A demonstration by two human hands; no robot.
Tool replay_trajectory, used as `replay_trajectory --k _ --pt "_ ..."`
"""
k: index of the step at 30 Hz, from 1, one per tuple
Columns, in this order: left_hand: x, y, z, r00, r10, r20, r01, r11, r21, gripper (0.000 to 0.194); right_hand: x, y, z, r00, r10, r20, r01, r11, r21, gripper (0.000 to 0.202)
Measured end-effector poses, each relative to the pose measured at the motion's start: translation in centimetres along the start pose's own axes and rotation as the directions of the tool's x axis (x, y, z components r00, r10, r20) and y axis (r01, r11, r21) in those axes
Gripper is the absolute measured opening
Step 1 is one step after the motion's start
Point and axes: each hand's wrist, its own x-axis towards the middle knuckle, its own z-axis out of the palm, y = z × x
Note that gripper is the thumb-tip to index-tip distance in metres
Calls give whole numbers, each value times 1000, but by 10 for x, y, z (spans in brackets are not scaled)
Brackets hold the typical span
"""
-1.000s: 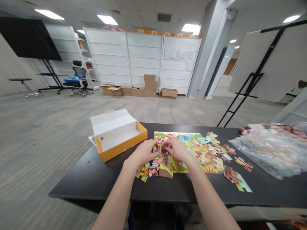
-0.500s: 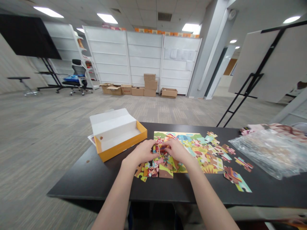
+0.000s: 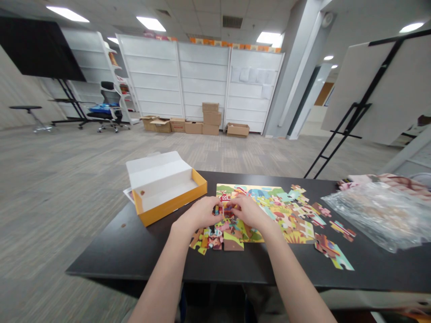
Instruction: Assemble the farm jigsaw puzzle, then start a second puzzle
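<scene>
Clock positions are taken from the hands. Left hand [image 3: 201,213] and right hand [image 3: 251,212], fingers curled, meet small puzzle pieces [image 3: 221,210] over the 9 o'clock side of a farm puzzle [image 3: 286,211] on a black table [image 3: 141,253]. Open yellow box [image 3: 173,204], 10 o'clock; plastic bag [image 3: 380,215], 3 o'clock; cartons [image 3: 211,119], 12 o'clock.

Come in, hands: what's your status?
Left hand and right hand over the puzzle, grip unclear. Loose pieces lie to the right. Yellow box open at left, clear of both hands.
</scene>
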Motion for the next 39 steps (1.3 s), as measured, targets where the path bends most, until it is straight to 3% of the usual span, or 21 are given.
replay_trajectory --k 9,17,21,26,34,39 --pt "-1 2 -1 1000 0 8 0 1000 16 36 0 -2 4 999 34 3 -33 989 -145 30" --pt "-1 4 -2 997 69 34 -68 998 -5 22 -1 1 5 1000 18 -1 -18 995 -98 27" --pt "1 5 0 1000 -11 10 10 999 38 19 0 7 12 997 49 -61 -54 994 -90 29" --pt "2 6 1 998 -56 24 54 997 52 13 1 11 15 995 56 -79 -61 996 -67 18" --pt "1 10 1 1000 -16 12 15 998 60 32 1 6 10 999 26 -25 -29 993 -114 23" --pt "-1 17 0 1000 -10 28 5 989 149 25 -4 10 5 995 59 -74 -65 995 -82 21"
